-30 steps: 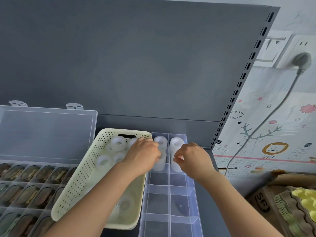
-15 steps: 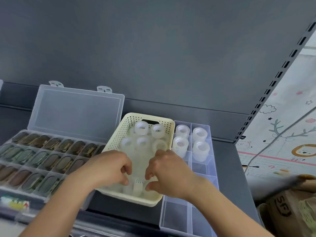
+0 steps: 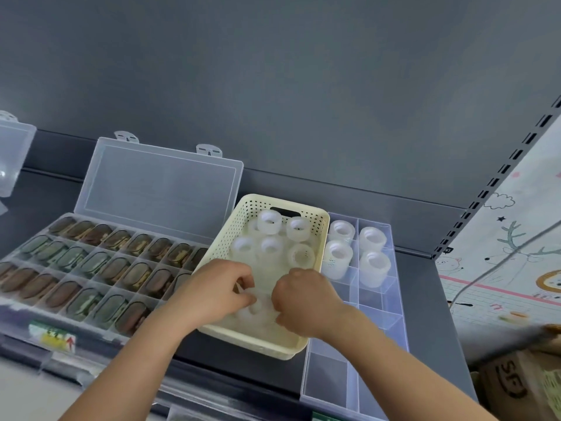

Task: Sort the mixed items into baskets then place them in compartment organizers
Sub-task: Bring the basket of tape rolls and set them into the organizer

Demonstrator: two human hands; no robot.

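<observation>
Work surface: a dark grey shelf (image 3: 425, 299) with a grey back panel.

Basket (image 3: 322, 235): cream, perforated, standing in the middle of the shelf. It holds translucent white tape rolls (image 3: 269, 221); five stand in a group at its far end, and more lie at its near end beneath the hands.

Left hand (image 3: 217, 294): inside the near end of the basket, fingers curled, pinching one near-end roll (image 3: 246, 294) between thumb and fingertips.

Right hand (image 3: 305, 302): inside the near end of the basket, just beside the left hand, knuckles up and fingers curled down among the rolls. The fingertips are hidden, so it cannot be told whether it holds anything.

Right organizer (image 3: 328, 378): a clear compartment box touching the right side of the basket. Its four farthest compartments each hold a stack of stored rolls (image 3: 375, 267), standing upright.

Left organizer (image 3: 18, 256): a clear compartment box to the left of the basket, its lid (image 3: 158, 183) raised against the back panel. Its compartments hold dark oval items (image 3: 117, 268), one per cell.

Right of the shelf: a patterned mat (image 3: 516, 268) and, nearer, a cardboard box (image 3: 513, 387).
</observation>
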